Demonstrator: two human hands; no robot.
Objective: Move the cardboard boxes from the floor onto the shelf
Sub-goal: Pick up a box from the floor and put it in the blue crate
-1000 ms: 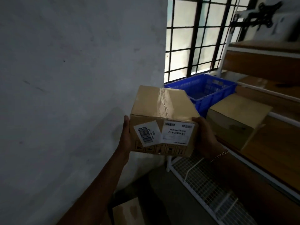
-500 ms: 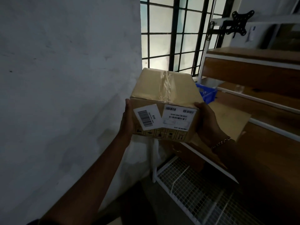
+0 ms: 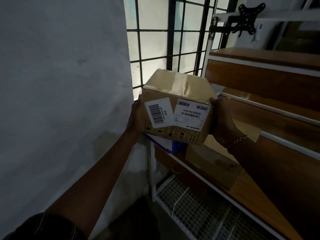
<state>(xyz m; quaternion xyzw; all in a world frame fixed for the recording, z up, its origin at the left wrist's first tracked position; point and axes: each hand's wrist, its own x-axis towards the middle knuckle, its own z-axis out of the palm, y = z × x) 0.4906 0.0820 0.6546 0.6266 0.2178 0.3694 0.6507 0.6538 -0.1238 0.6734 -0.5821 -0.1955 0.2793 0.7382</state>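
Observation:
A taped cardboard box [image 3: 180, 94] with two white barcode labels on its near face is held in the air between both hands. My left hand [image 3: 136, 116] presses its left side and my right hand [image 3: 220, 121] holds its right side, thumb at the top corner. The box hangs above the left end of a white-framed shelf [image 3: 285, 142] with brown wooden boards. A second cardboard box [image 3: 211, 161] sits on a lower board, just below and right of the held one.
A blue crate [image 3: 171, 144] shows partly under the held box. A grey wall [image 3: 60, 84] stands close on the left, a barred window [image 3: 166, 40] ahead. A white wire mesh shelf [image 3: 199, 212] lies low. A black monitor bracket [image 3: 245, 19] sticks out top right.
The box has been lifted higher and carried toward the shelf; it now covers most of the blue crate. The view has shifted right and closer to the shelf.

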